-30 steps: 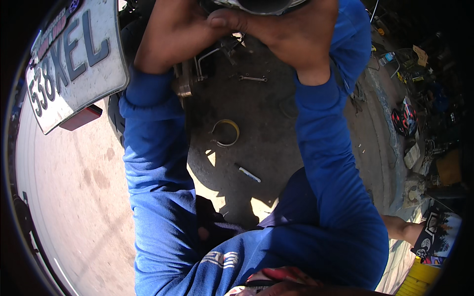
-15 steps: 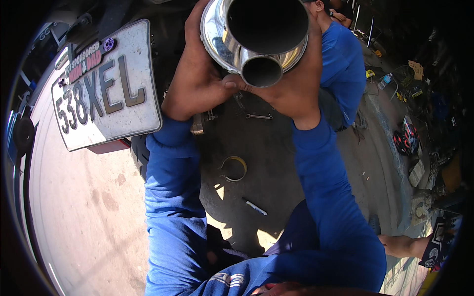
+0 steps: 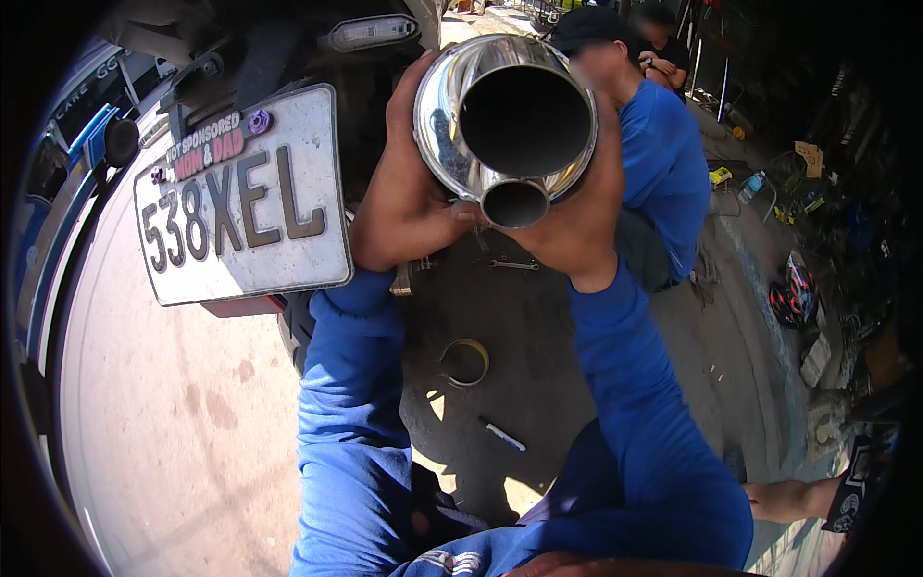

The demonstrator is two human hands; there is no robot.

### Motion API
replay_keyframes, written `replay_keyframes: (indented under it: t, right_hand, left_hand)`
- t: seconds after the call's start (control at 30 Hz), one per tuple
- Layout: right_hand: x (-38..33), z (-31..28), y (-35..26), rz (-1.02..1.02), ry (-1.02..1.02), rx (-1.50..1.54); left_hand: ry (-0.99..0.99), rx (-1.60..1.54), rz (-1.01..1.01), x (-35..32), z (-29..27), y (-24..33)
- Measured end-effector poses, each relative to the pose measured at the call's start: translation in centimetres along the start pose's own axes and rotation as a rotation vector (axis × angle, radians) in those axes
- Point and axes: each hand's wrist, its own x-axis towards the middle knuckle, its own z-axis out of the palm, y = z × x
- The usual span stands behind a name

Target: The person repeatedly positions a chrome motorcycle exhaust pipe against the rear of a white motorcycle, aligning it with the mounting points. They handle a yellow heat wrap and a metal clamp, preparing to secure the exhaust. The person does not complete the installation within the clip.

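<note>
A shiny chrome exhaust muffler (image 3: 442,120) is held up in front of me at arm's length, its large round opening and a smaller pipe mouth below it facing me. My left hand (image 3: 404,197) wraps its left side, thumb underneath. On the right side, my right hand (image 3: 582,221) cups it, and the two thumbs come close together beneath the small pipe. The far side of the muffler is hidden. Just left of my left hand hangs a white licence plate (image 3: 245,207) on the back of a vehicle, with a clear lamp (image 3: 373,33) above it.
A person in a blue top and dark cap (image 3: 663,173) crouches close on the right. On the ground lie a wrench (image 3: 513,264), an open ring clamp (image 3: 484,361) and a marker pen (image 3: 503,434). Another person's forearm (image 3: 793,500) reaches in at lower right. A helmet (image 3: 796,291) lies farther right.
The view has tilted up, so the muffler, plate and ground items appear lower, with the plate also farther right. Both hands keep their grip on the muffler.
</note>
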Motion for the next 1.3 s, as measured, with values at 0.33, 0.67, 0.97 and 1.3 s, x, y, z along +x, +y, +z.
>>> replay_keyframes:
  t: [0.33, 0.67, 0.97, 1.3]
  right_hand:
    - [-0.29, 0.41, 0.27, 0.044, 0.032, 0.071]
    - [-0.01, 0.21, 0.05, -0.003, -0.008, 0.013]
    - [-0.21, 0.28, 0.1, 0.001, 0.005, -0.014]
    - [0.25, 0.73, 0.07, -0.034, 0.068, 0.056]
  left_hand:
    - [0.032, -0.028, 0.005, -0.03, 0.22, 0.01]
    - [0.029, -0.073, -0.029, -0.2, 0.02, -0.03]
    - [-0.005, 0.011, 0.004, -0.16, -0.41, 0.08]
    - [0.038, -0.144, -0.052, -0.25, 0.16, -0.12]
